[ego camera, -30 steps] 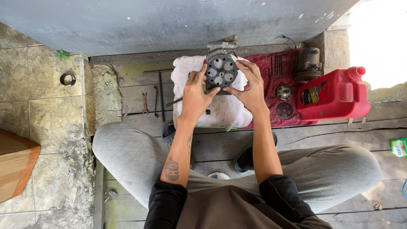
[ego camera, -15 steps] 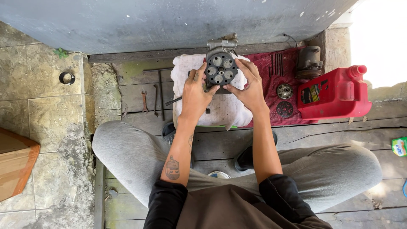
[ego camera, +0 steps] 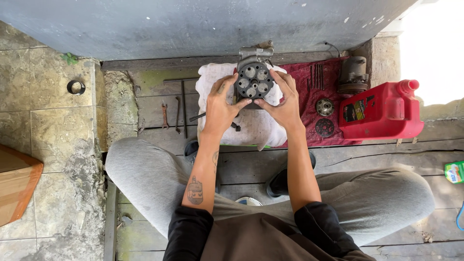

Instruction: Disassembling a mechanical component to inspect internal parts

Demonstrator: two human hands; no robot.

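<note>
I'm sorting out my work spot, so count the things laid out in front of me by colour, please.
Red: 2, the jug and the cloth.
White: 1, the rag.
Dark metal: 7, the round block in both hands, a motor part, two discs, a T-handle, a wrench, a ring.
Total: 10.

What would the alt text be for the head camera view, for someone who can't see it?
Seen from above, a seated person's left hand and right hand grip a round black metal part with several circular holes, over a white cloth. A red jug stands right, and small wrenches lie left on wooden boards.
</note>
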